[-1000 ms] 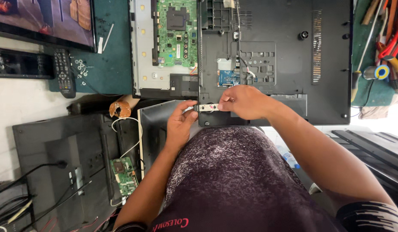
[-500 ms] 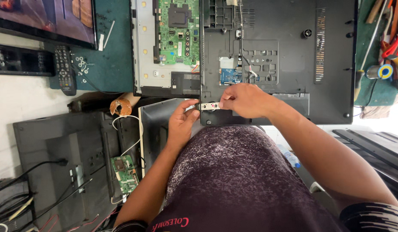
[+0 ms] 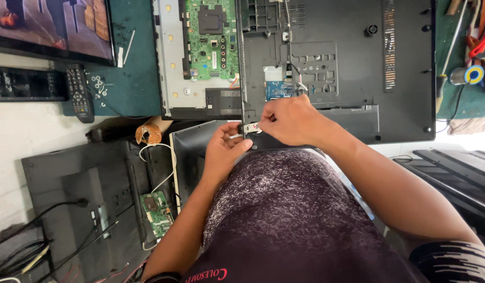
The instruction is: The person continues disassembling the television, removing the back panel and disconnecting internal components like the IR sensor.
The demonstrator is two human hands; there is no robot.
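Note:
A black flat-screen back cover (image 3: pixel 347 63) lies on the bench with a green circuit board (image 3: pixel 211 36) on a metal chassis (image 3: pixel 172 57) to its left. A small blue board (image 3: pixel 279 90) with thin wires sits in the cover's recess. At the cover's near edge, my right hand (image 3: pixel 289 121) and my left hand (image 3: pixel 224 152) both pinch a small narrow strip-shaped part (image 3: pixel 250 127). The strip's ends are hidden by my fingers.
A remote control (image 3: pixel 77 91) and loose screws (image 3: pixel 98 84) lie at left beside a lit screen (image 3: pixel 48 26). Below the bench stand dark panels (image 3: pixel 69 194), a small green board (image 3: pixel 156 209) and cables. Screwdrivers (image 3: pixel 452 47) and a tape roll (image 3: pixel 474 74) rest at right.
Both hands have stayed on the small strip at the cover's edge. Only the camera view has shifted slightly.

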